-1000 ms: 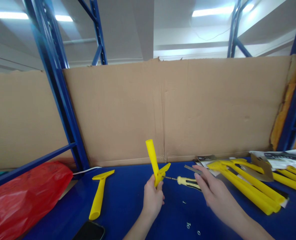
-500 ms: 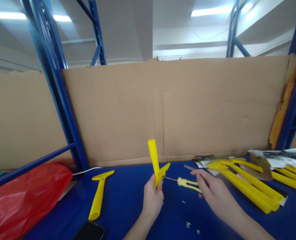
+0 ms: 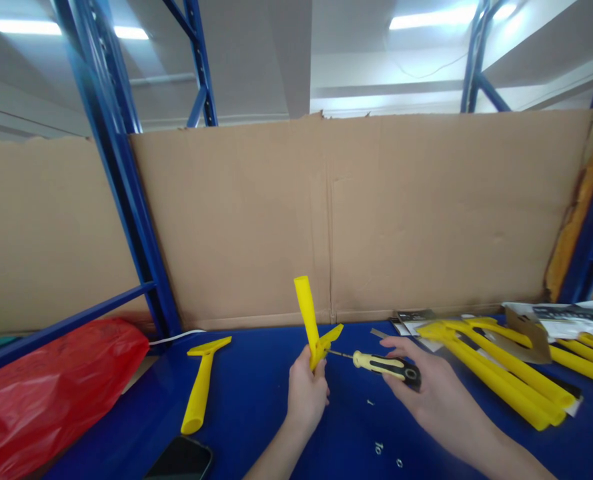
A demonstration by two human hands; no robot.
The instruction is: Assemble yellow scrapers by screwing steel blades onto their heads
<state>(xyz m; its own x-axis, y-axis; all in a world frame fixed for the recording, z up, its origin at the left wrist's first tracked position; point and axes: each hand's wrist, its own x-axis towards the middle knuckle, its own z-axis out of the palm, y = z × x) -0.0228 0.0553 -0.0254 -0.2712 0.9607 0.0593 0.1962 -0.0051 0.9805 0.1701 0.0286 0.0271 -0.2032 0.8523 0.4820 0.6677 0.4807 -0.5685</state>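
My left hand is closed around a yellow T-shaped plastic handle, its round tube pointing up and its flat crosspiece angled to the right. A screwdriver with a cream and black grip lies nearly level, its tip at the joint of the handle. My right hand has the black end of that grip between thumb and fingers, the fingers loosely bent. Whether a screw sits at the tip is too small to tell. Below the screwdriver, a small screw and several nuts or screws lie on the blue table.
Another yellow T-shaped handle lies to the left, near a black phone. A red plastic bag is at far left. Several yellow handles and printed packaging are piled on the right. A cardboard wall stands behind.
My right hand's fingers have loosened and shifted on the screwdriver, so the grip's black end now shows. The view has shifted slightly. My left hand keeps its hold on the yellow handle.
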